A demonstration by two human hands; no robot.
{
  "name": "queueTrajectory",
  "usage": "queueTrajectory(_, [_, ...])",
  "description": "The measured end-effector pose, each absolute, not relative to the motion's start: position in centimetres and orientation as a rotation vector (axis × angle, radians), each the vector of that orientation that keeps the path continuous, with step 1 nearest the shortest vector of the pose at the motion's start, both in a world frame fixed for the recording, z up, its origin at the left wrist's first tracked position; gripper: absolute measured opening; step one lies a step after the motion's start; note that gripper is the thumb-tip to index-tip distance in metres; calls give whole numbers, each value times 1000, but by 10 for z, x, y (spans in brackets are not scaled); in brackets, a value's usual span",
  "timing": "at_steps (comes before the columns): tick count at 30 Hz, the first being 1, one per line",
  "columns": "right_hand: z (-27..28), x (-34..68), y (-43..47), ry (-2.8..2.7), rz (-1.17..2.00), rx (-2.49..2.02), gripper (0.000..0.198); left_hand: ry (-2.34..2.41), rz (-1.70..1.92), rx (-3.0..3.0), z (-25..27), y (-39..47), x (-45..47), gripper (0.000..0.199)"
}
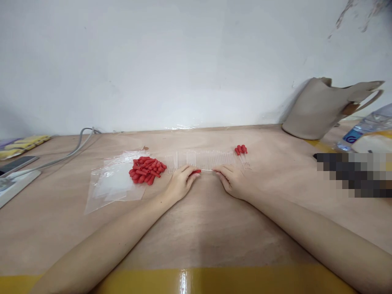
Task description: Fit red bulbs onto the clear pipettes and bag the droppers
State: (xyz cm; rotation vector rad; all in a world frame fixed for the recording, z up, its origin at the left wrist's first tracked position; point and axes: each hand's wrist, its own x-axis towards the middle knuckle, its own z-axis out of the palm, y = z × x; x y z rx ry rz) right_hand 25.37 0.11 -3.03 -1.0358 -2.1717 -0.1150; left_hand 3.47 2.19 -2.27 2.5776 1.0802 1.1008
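Observation:
My left hand [183,180] is closed on a red rubber dropper bulb [197,171]. Between my two hands runs a thin clear glass dropper tube [207,170], its left end at the bulb. My right hand [230,179] pinches the tube's right end. Behind my hands lies a row of clear glass tubes [220,157], partly hidden by my fingers. A pile of loose red bulbs [147,169] is left of my left hand. Beyond my right hand, several droppers [241,150] with red bulbs on them lie side by side.
Clear plastic bags [114,179] lie under and beside the bulb pile. At the back right stands a beige bag [315,108], near a plastic bottle [367,126]. A grey cable [73,153], a phone [20,164] and a yellow packet [26,145] are at the left.

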Motion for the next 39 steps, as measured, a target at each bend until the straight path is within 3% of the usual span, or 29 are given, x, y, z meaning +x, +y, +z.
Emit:
queueTrajectory(8, [-24,253,-1,-2200,-80,-1014,26,1064,1143,2539,-21,19,36,15])
queueTrajectory(17, [-34,261,18,-2242,245,-899,25,916,1027,2402,-16,16,34,16])
queueTrajectory(31, [-22,259,7,-2420,-145,-990,24,877,897,2614,-22,15,33,17])
queueTrajectory(39, [-20,257,2,-2282,27,-978,20,974,1001,2468,-16,14,34,18])
